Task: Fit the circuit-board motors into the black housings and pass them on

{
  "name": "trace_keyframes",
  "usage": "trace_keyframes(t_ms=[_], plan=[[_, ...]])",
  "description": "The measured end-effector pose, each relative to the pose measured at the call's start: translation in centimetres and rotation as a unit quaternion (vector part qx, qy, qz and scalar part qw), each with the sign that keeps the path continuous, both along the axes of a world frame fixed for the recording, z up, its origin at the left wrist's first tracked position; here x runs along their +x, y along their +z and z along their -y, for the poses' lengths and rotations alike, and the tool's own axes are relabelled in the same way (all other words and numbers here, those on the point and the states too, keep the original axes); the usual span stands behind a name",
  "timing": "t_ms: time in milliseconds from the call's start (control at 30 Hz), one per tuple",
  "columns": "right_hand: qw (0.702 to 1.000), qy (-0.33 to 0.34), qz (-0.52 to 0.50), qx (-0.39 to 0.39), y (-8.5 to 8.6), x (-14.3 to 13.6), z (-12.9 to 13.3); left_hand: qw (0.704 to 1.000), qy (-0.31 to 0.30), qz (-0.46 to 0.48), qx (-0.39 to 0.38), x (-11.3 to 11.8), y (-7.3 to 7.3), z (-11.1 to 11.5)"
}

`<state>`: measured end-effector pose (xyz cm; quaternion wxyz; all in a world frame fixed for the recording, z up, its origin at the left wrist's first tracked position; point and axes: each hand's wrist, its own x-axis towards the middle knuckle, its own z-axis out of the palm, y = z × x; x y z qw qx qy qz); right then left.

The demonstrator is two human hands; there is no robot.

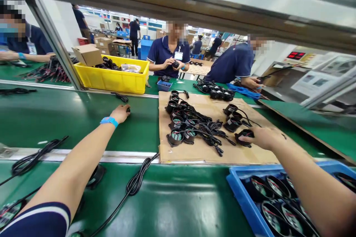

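Observation:
My right hand [258, 137] is closed on a round black housing [244, 138] at the right part of the cardboard sheet [183, 154]. Two more black housings [233, 123] stand just behind it, with cables trailing right. At the far side of the green belt [139, 133], my left hand [121, 113], with a blue wrist strap, has its fingers curled round a small black item, mostly hidden. A coiled black cable [121, 97] lies just beyond it. Several housings with green boards inside [176, 137] and tangled cables [208, 133] cover the left half of the cardboard.
A blue tray [236, 189] of housings is at the lower right. Coiled cables [135, 183] lie on the near bench. Behind the belt are a yellow bin [111, 79], a small blue box [164, 86] and a metal post [57, 40]. People work opposite; a beam crosses overhead.

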<state>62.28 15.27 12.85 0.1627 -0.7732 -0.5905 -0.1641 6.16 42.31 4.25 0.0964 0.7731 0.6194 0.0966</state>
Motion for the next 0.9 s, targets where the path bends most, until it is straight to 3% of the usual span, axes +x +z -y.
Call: trace_keyframes(t_ms=[133, 200, 267, 333, 433, 533, 633, 700, 767, 833, 900], plan=[[0.996, -0.053, 0.017, -0.071, -2.3, 0.1, -1.7, 0.999, -0.028, 0.023, 0.023, 0.1, 1.4, 1.6], [0.995, -0.067, 0.029, -0.070, -2.0, -1.1, -1.9, 0.996, -0.065, 0.041, 0.040, 0.1, 3.0, 3.6], [0.998, -0.026, 0.038, -0.043, -1.2, -4.0, -1.9, 0.991, -0.105, 0.062, 0.057, 0.0, 5.0, 6.6], [0.997, 0.073, 0.026, 0.001, -0.3, -8.8, -1.5, 0.984, -0.140, 0.080, 0.073, -0.1, 7.3, 10.6], [0.969, 0.245, -0.032, 0.019, 0.4, -18.2, 0.3, 0.958, -0.219, 0.160, 0.094, -0.4, 10.6, 18.1], [0.906, 0.396, -0.151, -0.020, 0.3, -27.3, 3.4, 0.919, -0.282, 0.259, 0.089, -0.9, 12.4, 25.5], [0.824, 0.457, -0.318, -0.106, 0.2, -33.3, 6.9, 0.900, -0.298, 0.306, 0.084, -1.7, 12.4, 31.2], [0.761, 0.470, -0.419, -0.154, 0.4, -35.4, 9.2, 0.885, -0.307, 0.338, 0.090, -2.3, 11.7, 33.9], [0.721, 0.469, -0.475, -0.187, 0.7, -36.4, 11.4, 0.875, -0.308, 0.362, 0.095, -3.0, 11.0, 36.0], [0.725, 0.461, -0.469, -0.203, 0.9, -37.0, 13.4, 0.870, -0.306, 0.373, 0.101, -3.6, 10.6, 37.8], [0.752, 0.460, -0.433, -0.189, 0.9, -37.4, 15.2, 0.867, -0.302, 0.380, 0.110, -4.0, 10.2, 39.3]])
